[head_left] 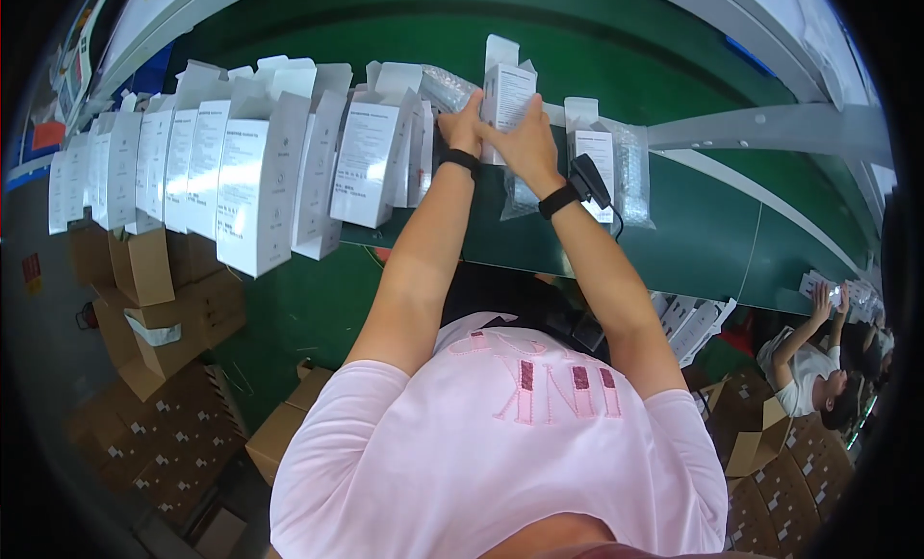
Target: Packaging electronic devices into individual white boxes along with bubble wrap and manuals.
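- At left, open white cartons (241, 188) stand in a row along the desk (693, 246), flaps raised, presumably so their mouths face up.
- The left hand (460, 128) lies against the left side of the held carton (510, 95), perhaps steadying it; its fingertips are partly hidden, so their closure cannot be told.
- That carton is between both hands, over mid-desk, flap up.
- The right hand (527, 145) grips its near end, fingers along the right edge.
- Rightward, another carton (597, 150) stands beside bubble wrap (632, 179).
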The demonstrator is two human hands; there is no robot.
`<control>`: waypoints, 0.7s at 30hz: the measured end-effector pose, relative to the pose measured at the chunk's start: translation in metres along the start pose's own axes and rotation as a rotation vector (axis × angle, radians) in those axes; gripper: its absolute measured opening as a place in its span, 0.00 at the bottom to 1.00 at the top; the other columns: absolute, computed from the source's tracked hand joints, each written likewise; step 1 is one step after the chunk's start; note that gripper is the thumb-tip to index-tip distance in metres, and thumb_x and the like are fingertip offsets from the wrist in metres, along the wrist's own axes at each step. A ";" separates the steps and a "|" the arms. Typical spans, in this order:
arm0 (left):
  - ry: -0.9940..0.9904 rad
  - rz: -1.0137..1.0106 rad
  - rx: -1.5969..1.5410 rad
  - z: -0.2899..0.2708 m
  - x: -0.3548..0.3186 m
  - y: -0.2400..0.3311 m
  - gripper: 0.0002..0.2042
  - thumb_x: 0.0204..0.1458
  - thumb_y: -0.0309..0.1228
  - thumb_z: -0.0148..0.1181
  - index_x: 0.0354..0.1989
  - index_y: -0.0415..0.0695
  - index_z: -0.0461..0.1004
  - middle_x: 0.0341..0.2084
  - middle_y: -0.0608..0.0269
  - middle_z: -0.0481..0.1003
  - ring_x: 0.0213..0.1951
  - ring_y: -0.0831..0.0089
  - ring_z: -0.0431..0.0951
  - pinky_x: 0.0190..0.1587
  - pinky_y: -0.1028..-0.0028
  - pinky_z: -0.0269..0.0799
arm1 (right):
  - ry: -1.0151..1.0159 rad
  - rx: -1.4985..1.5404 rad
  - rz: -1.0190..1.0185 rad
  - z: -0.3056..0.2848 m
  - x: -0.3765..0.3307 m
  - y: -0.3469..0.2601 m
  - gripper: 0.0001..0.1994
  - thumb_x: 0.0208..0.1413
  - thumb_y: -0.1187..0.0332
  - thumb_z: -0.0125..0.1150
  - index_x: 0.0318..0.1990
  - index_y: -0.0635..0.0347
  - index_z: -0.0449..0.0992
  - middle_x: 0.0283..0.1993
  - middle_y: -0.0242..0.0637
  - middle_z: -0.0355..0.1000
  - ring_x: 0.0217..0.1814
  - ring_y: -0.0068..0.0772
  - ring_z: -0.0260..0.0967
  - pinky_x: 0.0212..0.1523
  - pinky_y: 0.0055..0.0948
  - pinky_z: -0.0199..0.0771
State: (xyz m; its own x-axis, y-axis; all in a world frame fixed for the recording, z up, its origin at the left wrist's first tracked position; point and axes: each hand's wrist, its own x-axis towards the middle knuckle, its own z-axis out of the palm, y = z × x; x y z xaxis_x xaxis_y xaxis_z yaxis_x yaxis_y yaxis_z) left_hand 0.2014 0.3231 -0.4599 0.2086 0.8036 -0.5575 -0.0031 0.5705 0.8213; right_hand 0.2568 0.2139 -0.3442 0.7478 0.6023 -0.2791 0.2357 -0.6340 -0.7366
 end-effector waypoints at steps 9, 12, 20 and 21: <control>-0.023 0.143 0.281 -0.008 -0.030 -0.002 0.33 0.36 0.34 0.73 0.49 0.31 0.65 0.44 0.47 0.72 0.46 0.59 0.74 0.51 0.66 0.68 | 0.228 -0.080 -0.307 -0.093 -0.068 0.035 0.46 0.42 0.64 0.70 0.67 0.70 0.50 0.62 0.58 0.60 0.62 0.50 0.63 0.58 0.38 0.66; -0.194 0.204 0.164 -0.027 -0.067 0.012 0.29 0.40 0.29 0.71 0.51 0.35 0.64 0.45 0.54 0.72 0.45 0.67 0.74 0.50 0.70 0.69 | 0.159 -0.190 -0.116 -0.122 -0.109 0.027 0.47 0.42 0.63 0.72 0.67 0.67 0.49 0.60 0.56 0.61 0.60 0.51 0.64 0.56 0.39 0.67; -0.684 0.477 0.111 -0.058 -0.220 0.098 0.32 0.41 0.26 0.70 0.56 0.35 0.63 0.49 0.56 0.68 0.53 0.68 0.68 0.56 0.70 0.64 | 0.149 -0.481 -0.201 -0.088 -0.084 0.082 0.40 0.50 0.56 0.66 0.68 0.56 0.54 0.64 0.61 0.55 0.57 0.64 0.64 0.54 0.44 0.70; -0.702 0.621 0.179 -0.060 -0.230 0.101 0.34 0.38 0.27 0.71 0.57 0.35 0.63 0.51 0.54 0.66 0.55 0.66 0.66 0.57 0.69 0.63 | 0.146 -0.473 -0.205 -0.099 -0.087 0.078 0.40 0.50 0.56 0.66 0.68 0.56 0.54 0.64 0.61 0.55 0.57 0.64 0.64 0.54 0.44 0.70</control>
State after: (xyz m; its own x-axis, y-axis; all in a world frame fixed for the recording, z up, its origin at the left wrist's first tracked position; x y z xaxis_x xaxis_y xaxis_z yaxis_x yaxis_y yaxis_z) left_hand 0.0940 0.2064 -0.2564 0.7595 0.6360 0.1364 -0.1726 -0.0050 0.9850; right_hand 0.2714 0.0639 -0.3169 0.7275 0.6847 -0.0454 0.6150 -0.6800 -0.3993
